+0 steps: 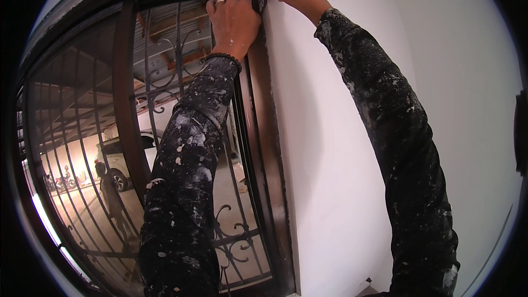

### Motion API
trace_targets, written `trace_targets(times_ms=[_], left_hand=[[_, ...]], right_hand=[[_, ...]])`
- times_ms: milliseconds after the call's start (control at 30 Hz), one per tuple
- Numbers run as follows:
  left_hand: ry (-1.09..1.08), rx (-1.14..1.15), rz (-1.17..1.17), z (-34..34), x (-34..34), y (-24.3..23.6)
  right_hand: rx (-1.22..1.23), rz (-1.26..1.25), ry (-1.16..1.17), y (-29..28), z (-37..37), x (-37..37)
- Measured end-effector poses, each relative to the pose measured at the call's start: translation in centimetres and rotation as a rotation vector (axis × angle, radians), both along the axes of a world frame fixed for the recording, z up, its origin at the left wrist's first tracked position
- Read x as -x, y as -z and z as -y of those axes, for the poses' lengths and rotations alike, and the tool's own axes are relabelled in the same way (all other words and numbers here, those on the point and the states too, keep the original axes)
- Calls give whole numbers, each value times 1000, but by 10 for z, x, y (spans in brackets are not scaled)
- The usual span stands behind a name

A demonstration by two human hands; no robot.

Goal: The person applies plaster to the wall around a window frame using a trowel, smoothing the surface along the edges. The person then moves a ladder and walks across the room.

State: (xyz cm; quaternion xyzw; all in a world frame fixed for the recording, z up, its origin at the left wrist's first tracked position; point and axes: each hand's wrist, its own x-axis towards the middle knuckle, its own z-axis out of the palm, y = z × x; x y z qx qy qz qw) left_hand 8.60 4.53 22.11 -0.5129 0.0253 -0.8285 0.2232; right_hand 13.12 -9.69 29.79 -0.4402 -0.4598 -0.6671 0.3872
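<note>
Brown frame (266,132) between white wall (341,187) and grille (179,55).

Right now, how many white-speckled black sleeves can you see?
2: the left sleeve, in front of the barred dark frame; the right sleeve, before the white wall.

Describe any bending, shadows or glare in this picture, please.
Head view: the dark frame bows at upper left, near the picture's black rim; head view: a soft shadow lies on the white wall; head view: a bright strip glares at lower left, its detail washed out.
</note>
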Motion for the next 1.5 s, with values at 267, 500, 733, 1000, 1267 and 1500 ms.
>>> trace_targets(times_ms=[267, 500, 733, 1000, 1267, 1500], left_hand=[[11, 35, 67, -3, -2, -3], [8, 40, 56, -4, -1, -4], [-13, 70, 39, -3, -1, -2], [30, 54, 40, -2, 0, -2], [27, 66, 9, -2, -1, -1], [26, 44, 33, -4, -2, -3]], right_hand=[[-39, -31, 4, 9, 2, 22], [2, -91, 50, 12, 1, 28], [16, -40, 87, 2, -2, 21], [35, 11, 60, 2, 1, 16], [31, 0, 47, 5, 3, 15], [39, 39, 29, 7, -6, 15]])
